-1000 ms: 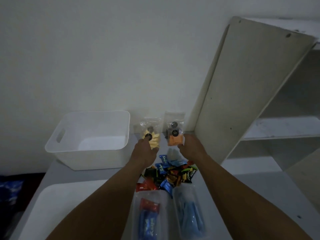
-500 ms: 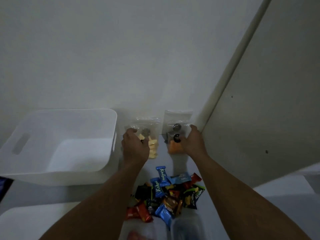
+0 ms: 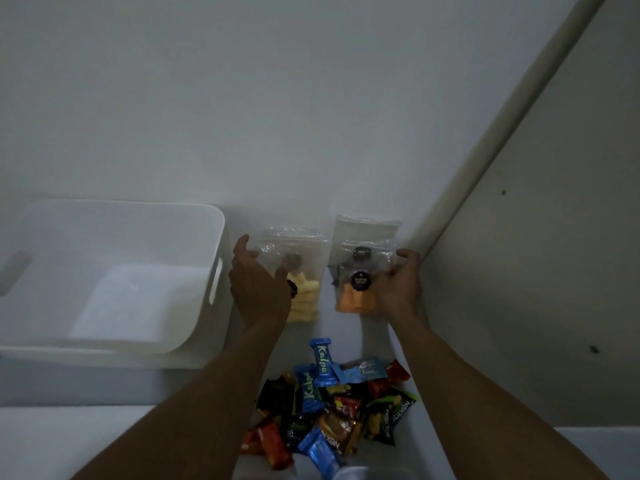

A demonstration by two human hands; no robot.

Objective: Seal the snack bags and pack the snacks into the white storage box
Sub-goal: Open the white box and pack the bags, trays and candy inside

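Two clear snack bags lean against the back wall. My left hand (image 3: 258, 289) grips the left edge of the bag of yellow snacks (image 3: 304, 296). My right hand (image 3: 398, 289) holds the right side of the bag of orange snacks (image 3: 356, 292), which carries round black labels. A second clear bag (image 3: 363, 230) stands right behind the orange one. The white storage box (image 3: 214, 237) sits to the left with nothing visible inside. A pile of small wrapped candies (image 3: 329, 400) lies on the table between my forearms.
A beige cabinet panel (image 3: 519, 237) slants up close on the right, beside my right hand. The rim of a clear container (image 3: 367, 472) shows at the bottom edge. The grey table surface (image 3: 69, 441) extends to the lower left.
The camera has moved closer and tilted down. Both hands went from touching the bags' fronts to clasping their outer sides; my left thumb now lies across the yellow bag.
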